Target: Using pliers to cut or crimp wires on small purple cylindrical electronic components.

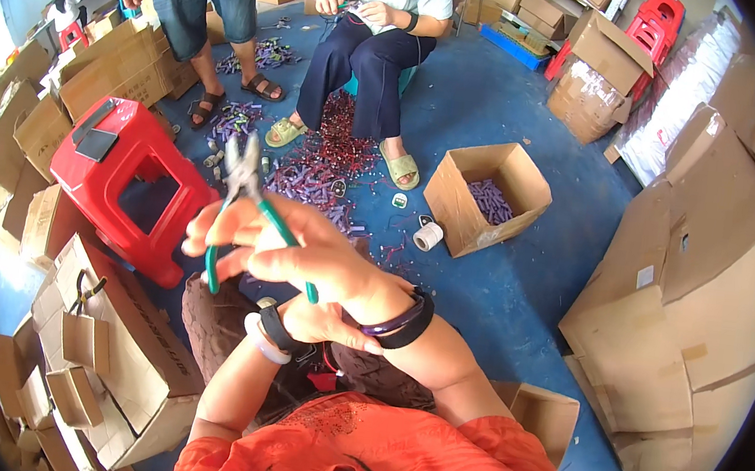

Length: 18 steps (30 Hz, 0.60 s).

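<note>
A pair of pliers (243,175) with green handles and metal jaws sits in my right hand (316,252), closed loosely around it. The jaws point away from me and the handles are spread. My left hand (321,320) lies under my right wrist, close to the dark bands (405,323) there. Its thumb stretches along the wrist, while the other fingers are hidden behind my right hand. Past the pliers, small purple cylindrical parts (302,183) lie in a heap on the floor. Dark red small pieces (344,131) are piled just behind them.
A red plastic stool (72,162) lies tipped at the left, near cardboard boxes (142,335). An open carton (462,217) holds more purple parts, with a white roll (428,235) beside it. One person (378,52) sits across from me; another (204,6) stands. Large cardboard (657,292) stands right.
</note>
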Each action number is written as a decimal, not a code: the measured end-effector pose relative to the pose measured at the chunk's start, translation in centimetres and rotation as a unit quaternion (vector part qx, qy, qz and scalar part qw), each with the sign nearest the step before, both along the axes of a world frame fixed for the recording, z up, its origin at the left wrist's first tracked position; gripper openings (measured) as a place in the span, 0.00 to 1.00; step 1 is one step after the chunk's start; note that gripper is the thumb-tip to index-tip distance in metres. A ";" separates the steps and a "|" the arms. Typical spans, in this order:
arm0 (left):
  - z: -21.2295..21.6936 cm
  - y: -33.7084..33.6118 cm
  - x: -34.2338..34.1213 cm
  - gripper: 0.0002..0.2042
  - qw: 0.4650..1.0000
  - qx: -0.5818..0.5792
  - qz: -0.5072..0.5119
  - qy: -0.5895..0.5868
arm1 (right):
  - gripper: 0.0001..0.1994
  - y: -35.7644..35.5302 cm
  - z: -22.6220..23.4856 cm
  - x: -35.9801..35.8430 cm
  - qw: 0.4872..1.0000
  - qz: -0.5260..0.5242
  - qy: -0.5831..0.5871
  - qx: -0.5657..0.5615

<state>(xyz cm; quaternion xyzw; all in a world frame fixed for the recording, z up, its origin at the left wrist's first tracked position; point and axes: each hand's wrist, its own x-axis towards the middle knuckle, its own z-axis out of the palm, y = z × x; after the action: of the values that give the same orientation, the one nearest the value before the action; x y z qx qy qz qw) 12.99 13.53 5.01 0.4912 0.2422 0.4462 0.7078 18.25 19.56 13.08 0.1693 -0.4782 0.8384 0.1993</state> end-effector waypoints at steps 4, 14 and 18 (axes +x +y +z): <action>-2.2 0.1 -0.5 0.41 0.998 -0.060 -0.033 0.001 | 0.15 -0.6 -0.9 0.1 0.999 0.015 -0.035 0.038; -2.0 -0.2 -1.5 0.43 0.972 0.022 0.213 -0.100 | 0.13 1.7 -5.1 -1.1 0.982 -0.136 -0.118 -0.060; -4.7 -0.2 -3.3 0.31 0.920 0.079 0.333 0.189 | 0.12 5.7 -5.6 -1.9 0.964 -0.083 -0.129 -0.217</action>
<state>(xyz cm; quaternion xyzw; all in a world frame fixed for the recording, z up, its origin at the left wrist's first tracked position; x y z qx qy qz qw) 9.64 13.34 0.30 0.5120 0.4851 0.5724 0.4181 16.31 25.28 7.43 -0.0282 -0.3191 0.9172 0.2371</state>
